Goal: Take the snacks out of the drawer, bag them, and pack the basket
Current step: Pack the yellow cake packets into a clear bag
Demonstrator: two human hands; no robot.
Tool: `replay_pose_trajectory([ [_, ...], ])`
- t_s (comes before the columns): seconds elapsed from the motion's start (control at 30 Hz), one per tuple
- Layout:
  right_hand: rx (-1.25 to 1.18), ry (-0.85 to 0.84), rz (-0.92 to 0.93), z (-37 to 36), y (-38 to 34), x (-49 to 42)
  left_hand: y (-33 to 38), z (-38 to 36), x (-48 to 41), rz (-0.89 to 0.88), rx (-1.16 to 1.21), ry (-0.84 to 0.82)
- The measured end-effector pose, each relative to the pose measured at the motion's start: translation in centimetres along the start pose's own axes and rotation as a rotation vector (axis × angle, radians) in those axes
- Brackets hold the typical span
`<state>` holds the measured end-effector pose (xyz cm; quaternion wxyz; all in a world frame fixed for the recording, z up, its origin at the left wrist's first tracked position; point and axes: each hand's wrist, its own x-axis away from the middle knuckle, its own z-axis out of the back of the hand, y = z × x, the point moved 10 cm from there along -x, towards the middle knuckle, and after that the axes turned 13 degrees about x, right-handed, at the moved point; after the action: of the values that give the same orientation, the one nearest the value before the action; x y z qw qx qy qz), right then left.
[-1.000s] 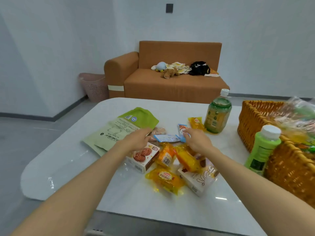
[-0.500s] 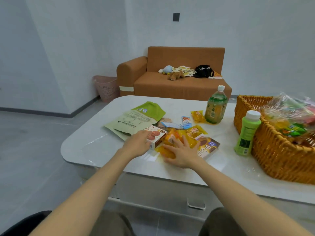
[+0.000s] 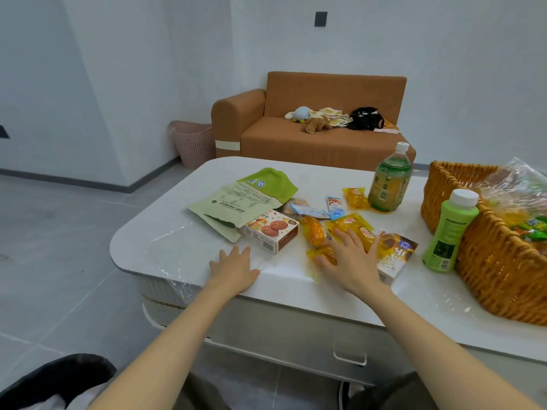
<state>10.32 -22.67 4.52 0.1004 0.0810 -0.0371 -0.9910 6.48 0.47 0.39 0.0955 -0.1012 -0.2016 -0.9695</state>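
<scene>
Head view: at centre frame the left hand [image 3: 236,266] lay flat, fingers straight, on clear plastic [image 3: 174,241] near the counter's [image 3: 290,279] front edge, likely pinning it for bagging. The right hand [image 3: 352,260], fingers spread and gripping nothing, pressed on the yellow snacks [image 3: 349,224], probably gathering them. The basket [image 3: 488,267], at frame right, already held a filled bag [image 3: 521,199].
</scene>
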Motion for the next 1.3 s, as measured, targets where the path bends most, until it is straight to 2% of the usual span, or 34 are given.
replay_pose_trajectory([
  [0.2,-0.13,0.142,0.01,1.6,-1.0,-3.8,1.9,1.9,-1.4,-0.071,-0.108,0.153],
  [0.37,-0.066,-0.153,0.064,-2.4,-2.2,-5.4,3.8,3.1,-2.0,-0.148,-0.1,0.155],
  [0.43,-0.039,-0.134,0.055,-2.3,-1.9,-5.4,3.9,3.1,-2.1,-0.166,-0.012,0.112],
  [0.57,0.013,0.11,0.112,0.6,-2.7,-4.7,3.2,2.5,-1.7,-0.177,0.305,0.046],
  [0.63,-0.098,0.193,0.123,2.1,-3.6,-3.9,2.6,1.5,-1.2,-0.125,0.568,-0.026],
  [0.7,-0.315,0.12,0.086,2.3,-4.4,-2.9,2.0,0.6,-0.5,-0.08,0.742,-0.081],
  [0.73,-0.407,0.015,0.057,1.7,-4.9,-2.5,1.7,0.9,-0.2,-0.101,0.74,-0.054],
  [0.77,-0.465,-0.108,0.028,0.7,-5.5,-1.9,1.1,1.6,-0.1,-0.131,0.634,0.003],
  [0.83,-0.531,-0.342,-0.039,-1.6,-6.5,-0.3,-0.5,1.8,0.3,-0.125,0.271,0.066],
  [0.9,-0.603,-0.455,-0.106,-3.2,-7.1,0.6,-1.9,0.7,0.9,-0.066,0.06,0.002],
  [1.0,-0.617,-0.39,-0.17,-3.5,-7.3,0.5,-1.9,-0.9,1.7,-0.055,-0.012,-0.085],
  [1.1,-0.605,-0.308,-0.179,-3.6,-7.6,0.2,-1.3,-0.7,2.0,-0.115,-0.017,-0.063],
  [1.2,-0.838,-0.318,-0.198,-4.1,-7.7,0.2,-0.6,0.3,2.6,-0.153,0.037,-0.005],
  [1.3,-0.85,-0.185,-0.053,-1.4,-7.9,-0.4,0.0,1.6,3.3,-0.164,0.147,0.065],
])
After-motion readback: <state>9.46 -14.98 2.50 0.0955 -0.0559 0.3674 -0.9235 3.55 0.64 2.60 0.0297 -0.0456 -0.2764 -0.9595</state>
